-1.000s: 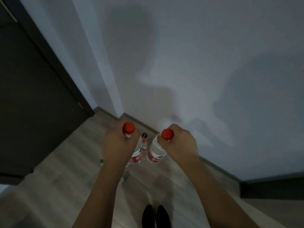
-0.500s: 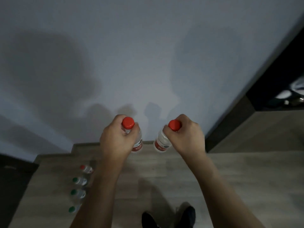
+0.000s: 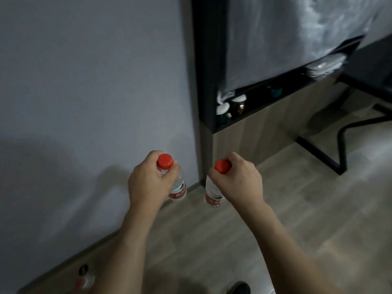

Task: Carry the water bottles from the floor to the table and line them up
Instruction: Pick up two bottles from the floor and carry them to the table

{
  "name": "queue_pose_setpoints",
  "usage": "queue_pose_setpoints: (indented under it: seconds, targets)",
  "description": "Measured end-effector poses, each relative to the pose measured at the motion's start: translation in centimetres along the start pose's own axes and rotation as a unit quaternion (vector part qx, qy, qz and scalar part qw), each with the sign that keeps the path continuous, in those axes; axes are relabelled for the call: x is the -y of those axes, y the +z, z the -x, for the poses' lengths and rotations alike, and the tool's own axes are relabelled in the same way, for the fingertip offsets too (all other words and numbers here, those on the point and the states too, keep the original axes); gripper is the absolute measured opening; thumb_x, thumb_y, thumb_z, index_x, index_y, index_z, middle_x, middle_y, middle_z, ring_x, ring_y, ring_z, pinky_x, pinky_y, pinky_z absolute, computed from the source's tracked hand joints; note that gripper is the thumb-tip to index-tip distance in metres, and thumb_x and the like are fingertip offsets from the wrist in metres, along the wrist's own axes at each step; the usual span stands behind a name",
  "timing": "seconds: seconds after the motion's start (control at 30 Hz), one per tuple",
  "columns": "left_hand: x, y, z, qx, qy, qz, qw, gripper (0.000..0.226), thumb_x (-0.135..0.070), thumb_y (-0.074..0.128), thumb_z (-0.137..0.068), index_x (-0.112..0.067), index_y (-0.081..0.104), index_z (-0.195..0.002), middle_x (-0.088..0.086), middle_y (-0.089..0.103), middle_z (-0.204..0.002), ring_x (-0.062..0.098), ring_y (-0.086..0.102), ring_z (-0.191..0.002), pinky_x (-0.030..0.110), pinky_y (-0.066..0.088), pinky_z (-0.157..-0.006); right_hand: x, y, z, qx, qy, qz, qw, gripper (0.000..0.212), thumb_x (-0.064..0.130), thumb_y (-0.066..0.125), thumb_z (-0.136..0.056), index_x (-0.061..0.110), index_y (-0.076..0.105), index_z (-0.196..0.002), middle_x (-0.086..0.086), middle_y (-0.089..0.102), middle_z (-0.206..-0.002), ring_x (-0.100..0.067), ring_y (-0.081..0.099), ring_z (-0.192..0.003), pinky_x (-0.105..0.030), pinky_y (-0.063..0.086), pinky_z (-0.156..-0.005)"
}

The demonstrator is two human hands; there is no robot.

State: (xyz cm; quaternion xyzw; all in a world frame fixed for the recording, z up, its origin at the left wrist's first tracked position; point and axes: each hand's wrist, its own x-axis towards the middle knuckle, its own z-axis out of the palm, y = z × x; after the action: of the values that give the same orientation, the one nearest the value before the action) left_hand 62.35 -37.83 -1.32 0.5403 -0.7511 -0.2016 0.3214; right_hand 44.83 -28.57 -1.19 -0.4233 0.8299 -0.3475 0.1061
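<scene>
I hold two clear water bottles with red caps and red labels, hanging by their necks above the wooden floor. My left hand grips the neck of the left bottle. My right hand grips the neck of the right bottle. The bottles hang side by side, a small gap between them. Two more bottles stand on the floor by the baseboard at the lower left: one with a red cap and one with a dark cap. A dark table shows at the upper right edge.
A grey wall fills the left. A dark-framed cabinet with a wood lower front stands ahead; its shelf holds cups and white dishes. The table's black metal legs stand on the floor at right. My shoe shows at the bottom.
The view has swung to the right: the cabinet and table have come into view and the row of floor bottles has slid to the lower left. Both hands still carry their bottles.
</scene>
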Motion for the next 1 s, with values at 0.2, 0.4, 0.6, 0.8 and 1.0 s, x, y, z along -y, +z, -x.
queue_pose_setpoints:
  seconds: [0.2,0.4,0.6,0.8,1.0]
  targets:
    - [-9.7,7.9,-0.3,0.059,0.075,0.019,0.995,0.02,-0.048,0.068,-0.08,-0.032,0.058,-0.085,-0.015,0.059,-0.064,0.004,0.058,-0.063,0.025,0.041,-0.056,-8.3,-7.5,-2.6,-0.059,0.04,0.014,0.997,0.025,0.047,0.057,-0.066,0.024,0.047,-0.07,0.008,0.053,-0.061,-0.016,0.056,-0.059,-0.033,0.05,-0.057]
    - [-18.4,13.8,-0.2,0.116,0.169,0.037,0.978,0.017,-0.043,0.07,-0.082,-0.029,0.061,-0.086,-0.014,0.06,-0.067,0.006,0.059,-0.066,0.028,0.047,-0.06,-14.6,-14.2,-3.6,-0.142,0.088,0.016,0.986,0.027,0.049,0.056,-0.064,0.029,0.037,-0.063,0.009,0.05,-0.058,-0.014,0.054,-0.058,-0.029,0.045,-0.056]
    - [-25.8,18.1,-0.5,0.178,0.223,0.06,0.957,0.019,-0.041,0.072,-0.081,-0.026,0.062,-0.088,-0.011,0.061,-0.069,0.012,0.061,-0.071,0.029,0.046,-0.064,-19.4,-19.3,-4.2,-0.209,0.136,0.027,0.968,0.026,0.049,0.057,-0.065,0.025,0.049,-0.071,0.01,0.053,-0.06,-0.008,0.053,-0.057,-0.03,0.048,-0.056]
    - [-31.3,22.1,-1.1,0.195,0.259,0.059,0.944,0.021,-0.042,0.071,-0.08,-0.024,0.064,-0.089,-0.007,0.066,-0.071,0.022,0.064,-0.075,0.039,0.053,-0.071,-23.2,-23.1,-6.4,-0.247,0.189,0.005,0.95,0.027,0.047,0.059,-0.063,0.023,0.054,-0.074,0.01,0.056,-0.063,-0.008,0.054,-0.061,-0.033,0.051,-0.058]
    - [-35.5,28.1,-3.5,0.219,0.284,0.066,0.931,0.022,-0.043,0.07,-0.079,-0.023,0.063,-0.087,-0.003,0.067,-0.074,0.026,0.064,-0.078,0.039,0.052,-0.071,-27.2,-25.6,-10.8,-0.27,0.214,0.011,0.939,0.022,0.043,0.061,-0.062,0.024,0.051,-0.067,0.01,0.053,-0.057,-0.005,0.051,-0.057,-0.026,0.038,-0.051]
